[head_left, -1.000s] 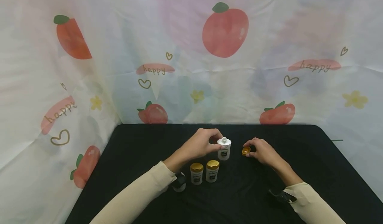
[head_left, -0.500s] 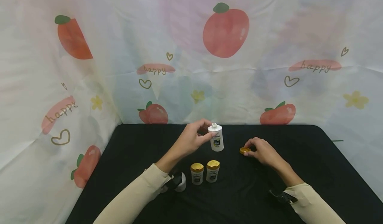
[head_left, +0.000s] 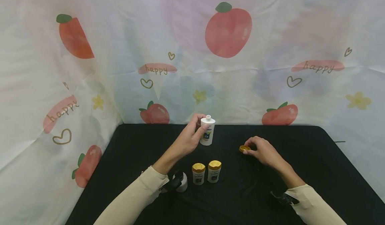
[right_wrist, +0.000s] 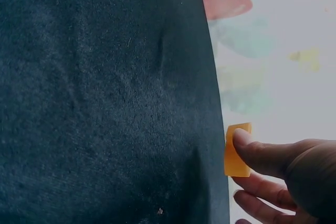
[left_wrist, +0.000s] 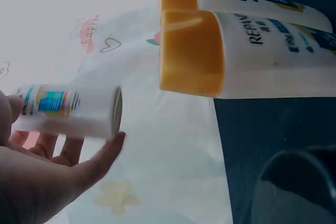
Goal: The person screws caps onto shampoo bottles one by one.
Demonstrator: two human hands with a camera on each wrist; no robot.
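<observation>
My left hand (head_left: 187, 139) grips a white bottle (head_left: 207, 133) with a bare, capless neck and holds it upright above the back of the table. In the left wrist view the same bottle (left_wrist: 89, 109) lies between thumb and fingers, its flat base showing. On the right, my right hand (head_left: 262, 150) pinches a yellow cap (head_left: 244, 148) between thumb and fingers. The right wrist view shows the thumb pressed on the cap (right_wrist: 237, 151). Two white bottles with yellow caps, a left one (head_left: 198, 174) and a right one (head_left: 214, 172), stand in front of the left hand.
Beside the left wrist stands another white container (head_left: 182, 183), partly hidden by a black wrist strap (head_left: 174, 182). A black cloth covers the table (head_left: 240, 198). Behind it hangs a fruit-printed curtain (head_left: 240, 94), which also runs along the left side.
My left hand has carried the capless bottle leftward and up, away from the right hand. The right hand with the cap has shifted only slightly left. The standing bottles have stayed put.
</observation>
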